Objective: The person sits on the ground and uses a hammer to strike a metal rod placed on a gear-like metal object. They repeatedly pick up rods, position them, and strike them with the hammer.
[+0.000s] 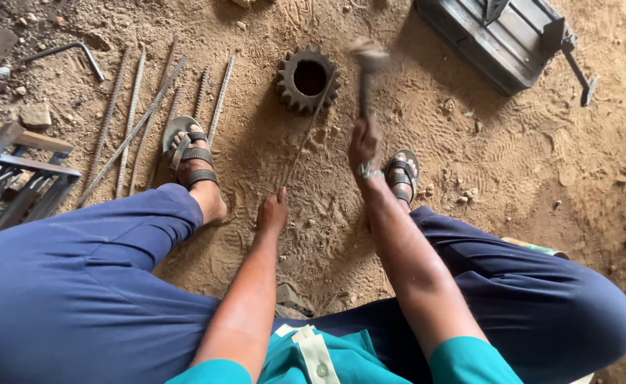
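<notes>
Several steel rods [132, 124] lie on trampled sandy ground [526, 163].

No packages, labels, signs or screens.

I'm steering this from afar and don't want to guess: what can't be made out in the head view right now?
- Hammer head: motion-blurred above the right hand, so its shape is unclear.
- Thin rod: its far end where it lies on the gear is too thin to tell; the near end is covered by the left hand.
- Metal frame: cut off by the left edge.
- Grey box: cut off by the top edge.
</notes>
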